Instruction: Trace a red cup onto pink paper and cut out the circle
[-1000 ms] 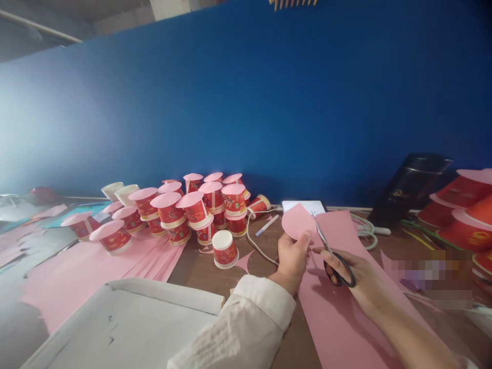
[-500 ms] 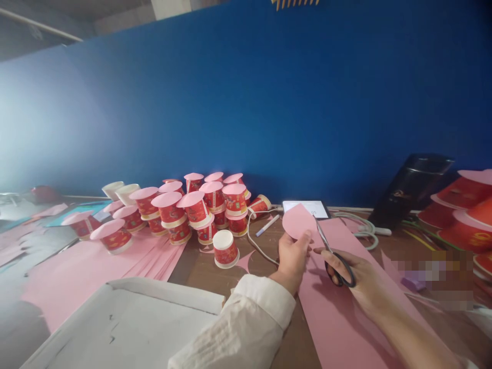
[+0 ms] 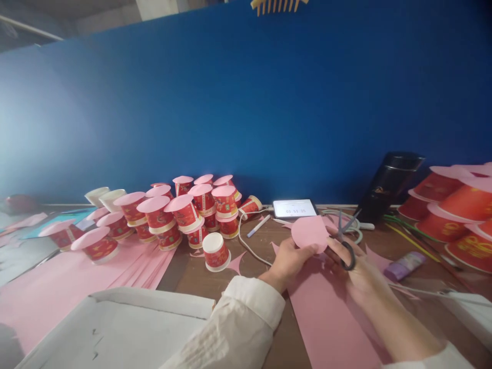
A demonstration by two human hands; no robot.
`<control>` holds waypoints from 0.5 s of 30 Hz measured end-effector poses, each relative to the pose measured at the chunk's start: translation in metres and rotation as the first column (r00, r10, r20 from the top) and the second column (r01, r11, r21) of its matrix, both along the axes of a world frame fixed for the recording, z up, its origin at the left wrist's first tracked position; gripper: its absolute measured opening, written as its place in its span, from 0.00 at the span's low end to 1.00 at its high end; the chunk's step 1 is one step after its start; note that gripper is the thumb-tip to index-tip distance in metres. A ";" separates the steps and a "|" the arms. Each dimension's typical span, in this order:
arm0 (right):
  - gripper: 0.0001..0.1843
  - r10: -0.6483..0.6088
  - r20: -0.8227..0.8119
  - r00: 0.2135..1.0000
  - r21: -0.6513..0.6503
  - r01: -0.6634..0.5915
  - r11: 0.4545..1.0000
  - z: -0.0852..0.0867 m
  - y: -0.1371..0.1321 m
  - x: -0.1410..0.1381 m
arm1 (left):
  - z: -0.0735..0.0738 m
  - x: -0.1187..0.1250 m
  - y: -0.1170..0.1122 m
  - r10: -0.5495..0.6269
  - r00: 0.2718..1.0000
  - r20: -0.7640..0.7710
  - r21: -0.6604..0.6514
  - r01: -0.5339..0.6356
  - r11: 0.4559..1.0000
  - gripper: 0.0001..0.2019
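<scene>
My left hand (image 3: 287, 260) pinches a rounded piece of pink paper (image 3: 308, 231) by its lower edge; the piece still has a corner at its upper right. Looped on the fingers of my right hand (image 3: 359, 269) is a pair of scissors (image 3: 349, 255), its blades apart and pointing away from me, clear of the paper. The right fingertips touch the right edge of the piece. Below both hands lies a long pink sheet (image 3: 326, 323) on the brown table. A red paper cup (image 3: 216, 252) stands upside down left of my left hand.
Red cups topped with pink discs (image 3: 186, 211) stand stacked at left, more (image 3: 461, 205) at right. Behind my hands are a phone (image 3: 294, 208), a white cable (image 3: 246, 241) and a marker (image 3: 259, 226). A black bottle (image 3: 390, 184), glue stick (image 3: 404, 266) and white box lid (image 3: 146, 328) lie around.
The scissors have swung away from the paper's edge, and my right fingers have come onto the piece. The camera view has turned slightly right. The glue stick now shows clearly.
</scene>
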State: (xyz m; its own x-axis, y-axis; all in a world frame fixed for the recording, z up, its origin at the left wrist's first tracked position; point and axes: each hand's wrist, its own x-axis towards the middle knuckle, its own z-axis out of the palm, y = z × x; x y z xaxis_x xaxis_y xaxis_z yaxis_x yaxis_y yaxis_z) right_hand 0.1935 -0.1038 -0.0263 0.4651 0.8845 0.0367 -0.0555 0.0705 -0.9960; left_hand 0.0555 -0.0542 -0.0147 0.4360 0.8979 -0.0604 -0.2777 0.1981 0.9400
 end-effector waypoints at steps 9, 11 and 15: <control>0.28 -0.079 -0.171 0.982 -0.012 0.078 0.997 0.002 0.000 -0.001 | -0.008 0.002 -0.004 -0.060 0.997 -0.038 -0.036 0.059 0.998 0.15; 0.29 -0.083 -0.164 0.983 -0.010 0.083 0.997 0.001 0.000 -0.002 | -0.010 0.005 -0.004 -0.038 0.998 0.042 -0.102 0.042 0.994 0.16; 0.31 -0.070 -0.081 0.994 -0.012 0.070 0.997 -0.007 -0.002 -0.009 | -0.013 0.009 -0.002 0.051 0.979 0.195 -0.250 0.000 0.968 0.22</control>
State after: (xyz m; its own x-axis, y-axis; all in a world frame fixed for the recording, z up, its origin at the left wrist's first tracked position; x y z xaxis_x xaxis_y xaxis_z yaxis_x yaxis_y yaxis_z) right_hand 0.1848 -0.1061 -0.0329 0.5270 0.8498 -0.0119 -0.1312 0.0675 -0.9891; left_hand 0.0642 -0.0566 -0.0279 0.4390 0.8767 -0.1966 -0.4615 0.4077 0.7879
